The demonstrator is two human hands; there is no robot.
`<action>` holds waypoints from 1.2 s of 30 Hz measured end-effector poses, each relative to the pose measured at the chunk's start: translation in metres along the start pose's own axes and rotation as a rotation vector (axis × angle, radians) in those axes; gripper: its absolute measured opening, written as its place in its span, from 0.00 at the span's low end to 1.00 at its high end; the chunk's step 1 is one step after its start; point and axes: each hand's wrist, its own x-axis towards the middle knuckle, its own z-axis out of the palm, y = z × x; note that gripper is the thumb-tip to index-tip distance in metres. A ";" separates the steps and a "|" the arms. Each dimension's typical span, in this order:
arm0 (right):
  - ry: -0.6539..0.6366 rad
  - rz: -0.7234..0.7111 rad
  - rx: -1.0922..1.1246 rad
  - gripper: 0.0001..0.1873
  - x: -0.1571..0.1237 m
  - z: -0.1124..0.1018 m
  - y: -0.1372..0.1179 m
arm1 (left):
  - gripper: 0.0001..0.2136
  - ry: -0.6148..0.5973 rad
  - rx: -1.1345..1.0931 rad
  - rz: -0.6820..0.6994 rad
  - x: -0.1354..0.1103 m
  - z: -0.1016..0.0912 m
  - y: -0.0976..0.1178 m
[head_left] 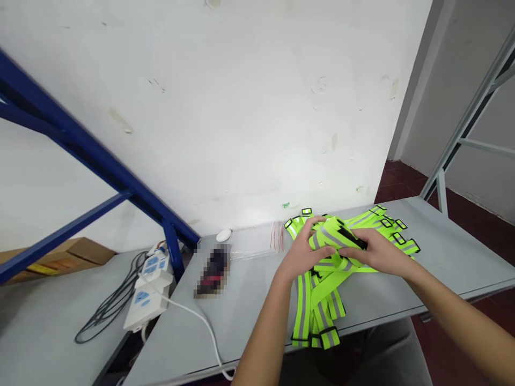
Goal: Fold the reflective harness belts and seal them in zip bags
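Observation:
Between my two hands is a rolled bundle of neon-yellow reflective strap (pixel 328 234), with a grey stripe and a black edge on its right side. My left hand (pixel 303 252) curls around the bundle's left end. From the right, my right hand (pixel 376 251) pinches it near the black part, thumb and fingers closed. Below and around both hands lies a pile of similar reflective straps (pixel 303 308) with black buckles. Some hang toward the table's front edge, and others fan out to the back right (pixel 372 217). The pile's middle is partly hidden by my hands.
Left of the pile, clear plastic bags (pixel 253 241) with red lines lie on the grey table (pixel 249 311). A white round object (pixel 223 235) and a blurred dark item (pixel 213 272) are nearby. Power strips (pixel 148 292), cables and a blue metal frame (pixel 120 177) stand further left.

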 end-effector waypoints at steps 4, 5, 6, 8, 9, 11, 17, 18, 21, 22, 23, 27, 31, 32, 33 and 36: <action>0.111 0.070 0.095 0.17 0.001 -0.023 0.008 | 0.20 -0.264 0.120 -0.116 0.013 -0.009 -0.021; 0.166 0.098 0.108 0.18 0.000 -0.029 0.011 | 0.18 -0.225 0.164 -0.102 0.015 -0.011 -0.026; 0.225 0.125 0.124 0.19 0.000 -0.035 0.015 | 0.16 -0.167 0.198 -0.083 0.017 -0.014 -0.029; 0.319 0.171 0.181 0.21 -0.002 -0.045 0.023 | 0.13 -0.071 0.212 -0.062 0.020 -0.026 -0.031; 0.351 0.184 0.222 0.21 -0.002 -0.049 0.026 | 0.12 -0.057 0.188 -0.076 0.020 -0.035 -0.029; 0.395 0.191 0.331 0.22 -0.002 -0.055 0.030 | 0.12 -0.090 0.084 -0.133 0.021 -0.058 -0.021; 0.486 0.309 0.600 0.24 0.007 -0.064 0.040 | 0.25 -0.229 -0.202 -0.219 0.024 -0.123 0.001; 0.497 0.324 0.614 0.25 0.009 -0.064 0.043 | 0.26 -0.231 -0.175 -0.240 0.026 -0.127 0.000; 0.506 0.284 0.599 0.25 0.015 -0.060 0.051 | 0.24 -0.092 0.073 -0.234 0.032 -0.124 -0.013; 0.506 0.243 0.579 0.25 0.017 -0.058 0.052 | 0.22 0.037 0.171 -0.183 0.034 -0.118 -0.019; 0.505 0.196 0.552 0.24 0.019 -0.055 0.051 | 0.18 0.238 0.262 -0.107 0.035 -0.108 -0.026; 0.490 0.053 0.405 0.21 0.027 -0.044 0.030 | 0.19 0.698 0.407 0.060 0.031 -0.041 -0.048; 0.413 -0.026 0.354 0.18 0.037 -0.034 0.000 | 0.24 0.612 0.367 0.212 0.024 0.035 -0.056; 0.401 -0.042 0.348 0.18 0.039 -0.032 -0.007 | 0.26 0.624 0.323 0.218 0.025 0.048 -0.056; 0.399 -0.057 0.335 0.17 0.042 -0.030 -0.013 | 0.28 0.672 0.256 0.192 0.029 0.057 -0.056; 0.433 -0.104 0.275 0.17 0.048 -0.029 -0.026 | 0.28 0.828 0.097 0.069 0.048 0.060 -0.056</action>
